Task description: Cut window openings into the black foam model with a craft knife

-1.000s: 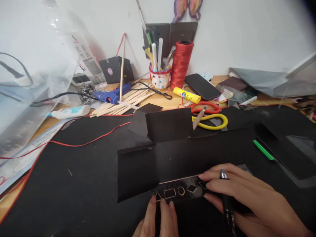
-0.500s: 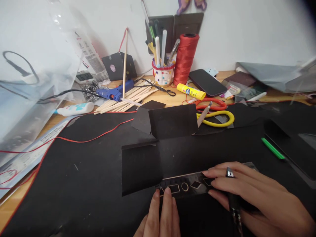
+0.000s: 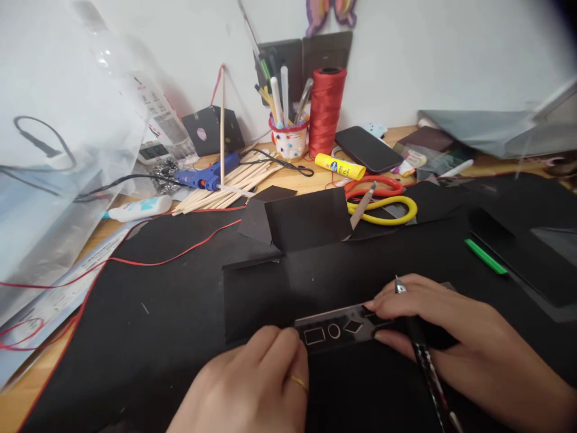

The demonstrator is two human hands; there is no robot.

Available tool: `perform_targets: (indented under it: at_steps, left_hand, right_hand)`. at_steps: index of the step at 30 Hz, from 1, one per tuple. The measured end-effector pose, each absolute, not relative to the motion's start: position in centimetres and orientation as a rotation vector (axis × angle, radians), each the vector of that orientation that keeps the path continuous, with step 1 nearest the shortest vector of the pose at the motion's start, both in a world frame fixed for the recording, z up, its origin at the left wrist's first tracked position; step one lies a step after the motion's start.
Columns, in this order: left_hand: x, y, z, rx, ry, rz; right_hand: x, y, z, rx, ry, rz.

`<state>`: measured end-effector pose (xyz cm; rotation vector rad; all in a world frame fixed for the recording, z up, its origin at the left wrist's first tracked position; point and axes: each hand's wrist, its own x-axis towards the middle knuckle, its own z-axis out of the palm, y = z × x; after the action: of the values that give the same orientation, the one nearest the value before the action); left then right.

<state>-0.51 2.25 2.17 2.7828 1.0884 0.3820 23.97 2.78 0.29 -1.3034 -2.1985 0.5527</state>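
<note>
In the lower middle of the frame the left hand (image 3: 252, 385) presses flat, holding nothing, on the left end of the clear stencil ruler (image 3: 336, 328). The right hand (image 3: 451, 337) pins the other end while grasping a pen (image 3: 421, 355). The ruler lies on black card (image 3: 315, 282). Good practice: even pressure from both hands, so the edge stays square.

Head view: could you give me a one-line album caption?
Both hands, left and right, press a shape-stencil ruler onto black paper.
</note>
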Motion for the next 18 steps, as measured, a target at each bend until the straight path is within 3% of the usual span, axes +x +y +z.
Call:
perform_targets:
  at_steps: [9,18]
  left_hand:
    - [-0.1,3.6,3.5,2.649,1.015,-0.069]
    - [-0.4,4.5,3.5,2.492,1.011,0.03]
  right_hand:
    - [24.5,2.8,0.3,-1.424,-2.128,0.771]
    - [24.4,2.9,1.3,-1.489,-2.067,0.898]
